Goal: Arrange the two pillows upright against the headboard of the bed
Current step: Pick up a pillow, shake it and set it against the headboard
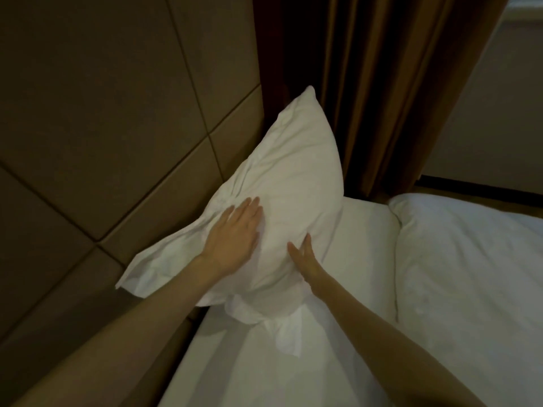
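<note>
A white pillow stands upright on the bed, leaning against the padded tan headboard. My left hand lies flat on its front, fingers together and stretched, pressing the cloth. The fingers of my right hand dig into the pillow's lower right side, thumb apart. The pillowcase's loose flap hangs onto the sheet below. I can make out only this one pillow; a second one is not visible.
The white sheet covers the mattress in front. A folded white duvet lies at the right. Brown curtains hang behind the pillow, next to the headboard's end. A pale wall shows at the far right.
</note>
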